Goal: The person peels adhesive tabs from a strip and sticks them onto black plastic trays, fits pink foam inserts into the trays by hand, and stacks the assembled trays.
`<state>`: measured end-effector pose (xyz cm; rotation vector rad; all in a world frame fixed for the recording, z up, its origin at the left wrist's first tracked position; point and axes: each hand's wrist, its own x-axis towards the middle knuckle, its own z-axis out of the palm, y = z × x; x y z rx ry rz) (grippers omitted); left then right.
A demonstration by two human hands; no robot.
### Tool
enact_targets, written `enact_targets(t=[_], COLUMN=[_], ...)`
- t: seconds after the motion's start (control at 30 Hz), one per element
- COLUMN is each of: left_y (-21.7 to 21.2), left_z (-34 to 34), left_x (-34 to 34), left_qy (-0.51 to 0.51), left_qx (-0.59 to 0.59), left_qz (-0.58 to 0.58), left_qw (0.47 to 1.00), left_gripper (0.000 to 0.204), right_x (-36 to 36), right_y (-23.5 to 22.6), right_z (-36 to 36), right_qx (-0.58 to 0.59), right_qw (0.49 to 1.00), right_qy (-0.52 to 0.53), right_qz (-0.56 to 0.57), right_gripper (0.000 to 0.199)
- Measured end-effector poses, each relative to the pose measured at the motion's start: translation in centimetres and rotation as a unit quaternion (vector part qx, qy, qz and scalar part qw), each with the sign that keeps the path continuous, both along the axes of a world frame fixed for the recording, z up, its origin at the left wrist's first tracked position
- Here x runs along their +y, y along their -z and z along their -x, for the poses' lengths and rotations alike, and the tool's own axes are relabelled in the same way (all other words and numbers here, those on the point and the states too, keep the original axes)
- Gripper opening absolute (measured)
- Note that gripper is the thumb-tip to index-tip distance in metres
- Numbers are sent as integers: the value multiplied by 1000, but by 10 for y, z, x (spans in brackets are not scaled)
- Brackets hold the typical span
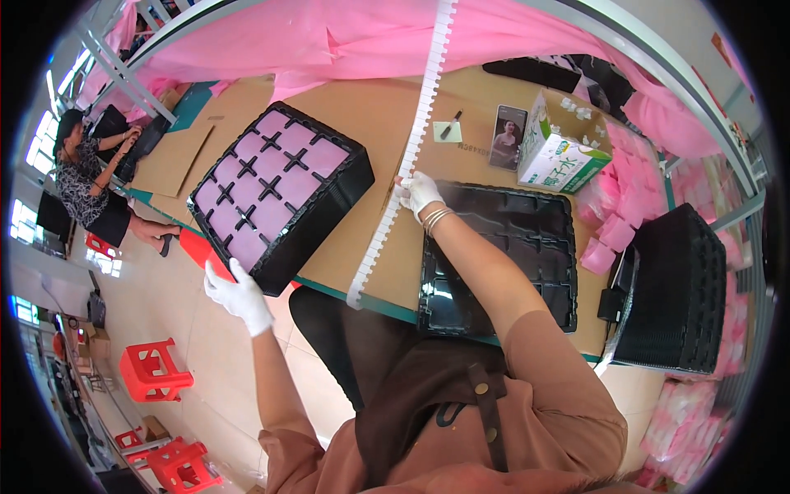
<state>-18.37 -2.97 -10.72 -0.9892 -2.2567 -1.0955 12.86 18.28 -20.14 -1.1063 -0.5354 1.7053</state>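
Note:
My right hand [420,194], in a white glove, is closed on a long white notched strip [377,247], which runs from the table's front edge up past the far side. To the left stands a stack of black plastic trays [321,222], set at an angle, its top one filled with pink square pads [265,188] between black cross-shaped dividers. At the stack's near left corner is my gloved left hand [239,298], fingers apart and the thumb by the rim. Partly under my right forearm lies a black compartment tray [502,247] without pads.
Farther back are a phone [508,136], a pen on a paper slip [448,130] and an open carton [568,144]. Pink pads [617,210] and stacked black trays [671,288] stand right. Another person [90,173] works at the far left. Red stools [155,370] stand on the floor.

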Motion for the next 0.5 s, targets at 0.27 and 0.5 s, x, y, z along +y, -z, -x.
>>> enact_targets(t=[0.27,0.5], left_y=[39,42], left_z=[-123,-139], left_x=[-21,-9], left_qy=[468,518], left_qx=[-111,-534], left_qz=[151,248], left_qw=[864,620], left_gripper=[73,31], right_x=[-99,-116], right_y=[-111,-139], right_z=[6,-35], right_qx=[-36,114], right_qw=[976,963], right_qy=[-150,-147], right_qz=[-156,-193], right_gripper=[15,34])
